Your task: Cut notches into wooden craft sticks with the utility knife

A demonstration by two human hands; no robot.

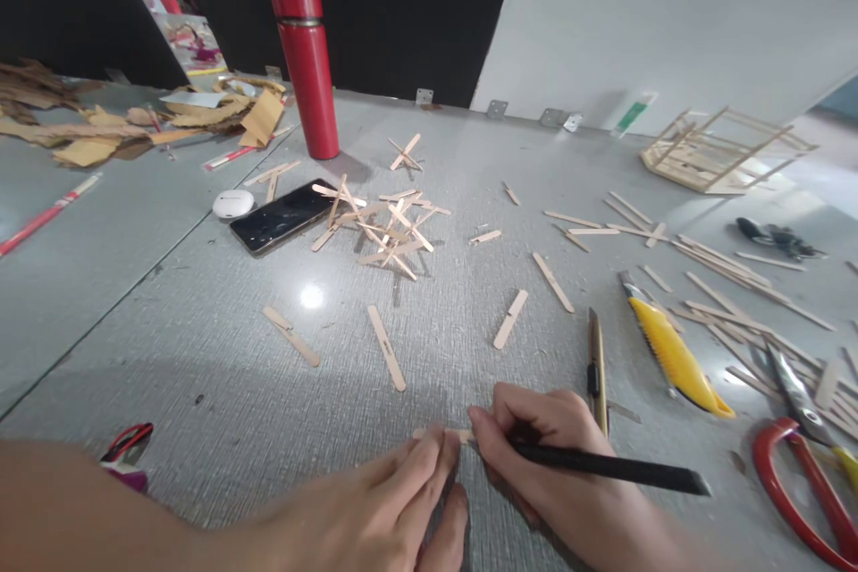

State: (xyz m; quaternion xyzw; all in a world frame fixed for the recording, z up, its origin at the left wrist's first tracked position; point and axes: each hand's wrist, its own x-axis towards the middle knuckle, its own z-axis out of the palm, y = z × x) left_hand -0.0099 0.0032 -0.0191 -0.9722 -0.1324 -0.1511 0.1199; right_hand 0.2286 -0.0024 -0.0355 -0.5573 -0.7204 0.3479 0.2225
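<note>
My left hand [395, 500] lies at the bottom centre, its fingers close together and pressing a wooden craft stick [464, 435] onto the table. Only the stick's ends show past the fingertips. Pinched in my right hand [563, 456] is a slim black pen-shaped tool [623, 466], its back end pointing right. Its tip is hidden by the fingers, at the stick's right end. Just beyond the hands lie more craft sticks, among them a printed one [387, 349] and a notched one [510, 319]. A box cutter [596, 366] lies right beside my right hand.
A yellow-handled cutter [674, 357], red-handled scissors [784, 465] and many thin wooden strips [724, 264] lie right. Farther back are a stick pile [395, 228], a phone [285, 214], a white earbud case [232, 204], a red flask [308, 76] and a wooden frame [724, 152].
</note>
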